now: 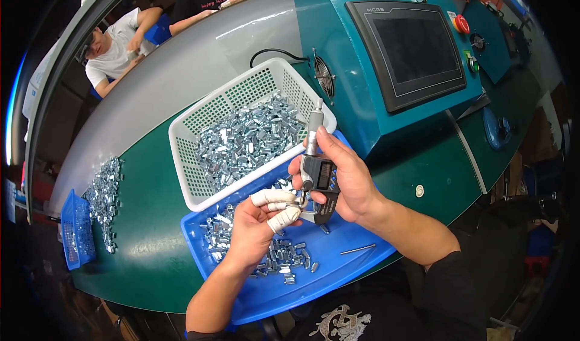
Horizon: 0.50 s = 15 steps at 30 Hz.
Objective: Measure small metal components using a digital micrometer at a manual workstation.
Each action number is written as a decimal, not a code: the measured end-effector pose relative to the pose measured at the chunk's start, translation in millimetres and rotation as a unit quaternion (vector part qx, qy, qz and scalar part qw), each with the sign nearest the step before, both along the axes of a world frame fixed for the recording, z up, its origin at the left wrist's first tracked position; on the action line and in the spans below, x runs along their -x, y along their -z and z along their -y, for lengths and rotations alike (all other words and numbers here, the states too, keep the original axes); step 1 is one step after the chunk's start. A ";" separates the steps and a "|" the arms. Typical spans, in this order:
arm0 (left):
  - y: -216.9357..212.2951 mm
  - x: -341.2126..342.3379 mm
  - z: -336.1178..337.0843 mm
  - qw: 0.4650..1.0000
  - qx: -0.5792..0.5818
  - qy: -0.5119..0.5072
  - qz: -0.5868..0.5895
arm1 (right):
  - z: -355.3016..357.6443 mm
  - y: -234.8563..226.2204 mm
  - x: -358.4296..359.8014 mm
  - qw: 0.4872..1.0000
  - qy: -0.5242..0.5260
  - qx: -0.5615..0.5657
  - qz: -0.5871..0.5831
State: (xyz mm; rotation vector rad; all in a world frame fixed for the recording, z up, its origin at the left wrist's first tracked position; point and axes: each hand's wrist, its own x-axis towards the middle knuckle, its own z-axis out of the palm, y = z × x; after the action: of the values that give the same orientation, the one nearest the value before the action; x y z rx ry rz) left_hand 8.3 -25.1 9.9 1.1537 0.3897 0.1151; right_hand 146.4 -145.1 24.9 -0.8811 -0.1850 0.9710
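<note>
1. Above the blue tray [338, 274], one digital micrometer [324, 175] is grasped in the right hand [355, 187], its thimble pointing toward the machine side.
2. One small metal piece [294, 206] is pinched by the left hand [257, 225] near the measuring gap; whether it is touched by the spindle cannot be told. At least three left fingertips are wrapped in white.
3. Three containers are counted: the blue tray, one white basket [186, 175] overlapping its far part, and one small blue basket [78, 261] at far left. Metal pieces [254, 138] are held in all three, too many to count; one loose heap [104, 199] is spread beside the small basket.
4. One thin rod [358, 249] is laid in the tray; one pale ring [420, 190] is set on the table to the right.
5. The green tabletop [148, 214] is occupied by one teal machine [356, 81], fitted with one dark screen [417, 50], one red button [461, 24] and one green button [473, 65].
6. Two other people are seen seated beyond, one white-shirted [118, 45], one dark-shirted [211, 0].
7. Lettering is borne on the screen's frame and the dark shirt.
</note>
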 end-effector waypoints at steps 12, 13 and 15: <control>4.0 0.0 0.2 0.975 -0.220 -0.014 0.020 | 0.3 -1.7 -0.5 1.000 0.003 0.022 0.012; 3.0 -2.3 1.9 0.964 -0.262 -0.017 0.032 | 1.5 -2.1 -1.1 1.000 0.007 0.018 0.001; 6.4 -1.4 0.8 0.960 -0.275 -0.014 0.041 | 3.4 1.7 -1.8 1.000 -0.005 -0.002 0.000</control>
State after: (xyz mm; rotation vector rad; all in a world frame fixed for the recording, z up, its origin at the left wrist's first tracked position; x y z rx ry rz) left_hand 9.7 -25.9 3.5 1.6867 0.3066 0.3100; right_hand 148.2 -148.6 23.2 -0.8767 -0.1912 0.9802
